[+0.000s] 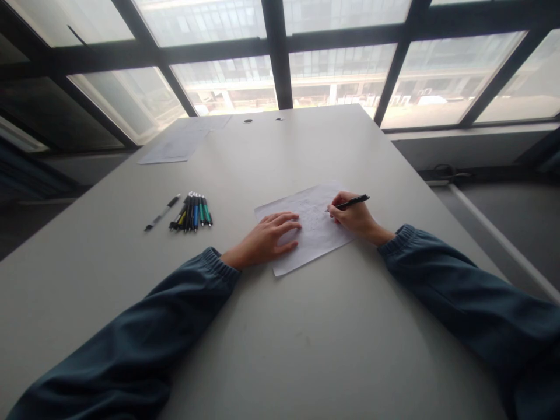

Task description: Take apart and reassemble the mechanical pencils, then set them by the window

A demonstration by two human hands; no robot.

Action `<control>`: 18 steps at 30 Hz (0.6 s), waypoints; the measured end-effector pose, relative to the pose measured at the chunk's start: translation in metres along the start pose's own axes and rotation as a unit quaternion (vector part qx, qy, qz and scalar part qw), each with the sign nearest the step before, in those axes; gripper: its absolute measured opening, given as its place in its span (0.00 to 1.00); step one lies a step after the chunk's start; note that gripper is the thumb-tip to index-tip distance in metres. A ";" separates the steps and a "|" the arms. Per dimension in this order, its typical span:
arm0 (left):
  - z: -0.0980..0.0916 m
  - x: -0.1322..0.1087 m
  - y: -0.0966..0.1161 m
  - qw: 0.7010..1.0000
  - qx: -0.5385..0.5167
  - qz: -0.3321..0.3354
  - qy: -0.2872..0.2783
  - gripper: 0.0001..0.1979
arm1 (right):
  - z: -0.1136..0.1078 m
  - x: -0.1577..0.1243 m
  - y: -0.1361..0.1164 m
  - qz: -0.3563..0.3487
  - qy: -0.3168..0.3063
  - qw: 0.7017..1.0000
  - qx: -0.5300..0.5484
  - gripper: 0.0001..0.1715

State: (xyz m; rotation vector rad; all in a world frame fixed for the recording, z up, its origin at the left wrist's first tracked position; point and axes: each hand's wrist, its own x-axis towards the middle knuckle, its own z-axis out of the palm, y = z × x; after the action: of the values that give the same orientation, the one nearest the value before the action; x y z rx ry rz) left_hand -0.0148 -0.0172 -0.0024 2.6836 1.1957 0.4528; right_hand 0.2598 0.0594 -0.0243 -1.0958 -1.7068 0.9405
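Observation:
A white sheet of paper [315, 233] lies on the grey table [306, 350] in front of me. My left hand [266, 238] rests flat on the sheet's left part, fingers stretched out. My right hand [353, 217] is closed around a black pen [350, 203], whose tip touches the paper near the sheet's middle. Faint marks show on the paper by the pen tip. Both arms wear dark blue sleeves.
A row of several coloured pens [192, 212] lies left of the sheet, with a single black-and-white pen [161, 212] further left. More paper sheets [175, 146] lie at the far left of the table. Two small holes [262, 120] sit near the far edge, below large windows.

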 end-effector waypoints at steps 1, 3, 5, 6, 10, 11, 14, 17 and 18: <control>0.000 0.000 0.000 1.000 0.000 0.001 0.001 0.20 | 0.000 0.000 0.000 -0.003 -0.002 1.000 -0.005 0.11; 0.000 0.000 -0.001 1.000 -0.001 0.002 0.003 0.20 | 0.000 0.002 0.001 -0.006 0.005 1.000 -0.016 0.10; 0.000 0.000 -0.001 1.000 -0.003 0.002 0.007 0.20 | 0.000 0.003 0.002 -0.005 0.021 0.999 -0.026 0.09; 0.000 0.000 -0.001 1.000 -0.004 0.002 0.006 0.20 | -0.001 0.003 0.003 -0.005 0.027 0.999 -0.029 0.09; 0.000 0.000 -0.001 1.000 -0.005 0.000 0.000 0.20 | -0.001 0.004 0.004 -0.010 0.009 0.999 -0.033 0.09; 0.000 0.000 -0.001 1.000 -0.004 -0.001 -0.002 0.20 | -0.001 0.004 0.004 -0.011 0.006 0.999 -0.035 0.09; 0.000 0.000 -0.001 1.000 -0.002 -0.002 -0.004 0.21 | -0.001 0.004 0.003 -0.013 0.014 0.999 -0.038 0.09; 0.000 0.000 -0.001 1.000 0.000 -0.004 -0.004 0.20 | 0.000 0.003 0.002 -0.018 0.007 0.999 -0.038 0.10; 0.000 0.000 -0.001 1.000 0.001 -0.004 -0.006 0.20 | 0.000 0.003 0.001 -0.018 0.007 0.999 -0.038 0.10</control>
State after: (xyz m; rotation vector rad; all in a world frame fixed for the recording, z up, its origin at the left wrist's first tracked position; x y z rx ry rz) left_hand -0.0157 -0.0165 -0.0023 2.6787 1.2033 0.4347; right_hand 0.2596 0.0630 -0.0247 -1.1145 -1.7581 0.8486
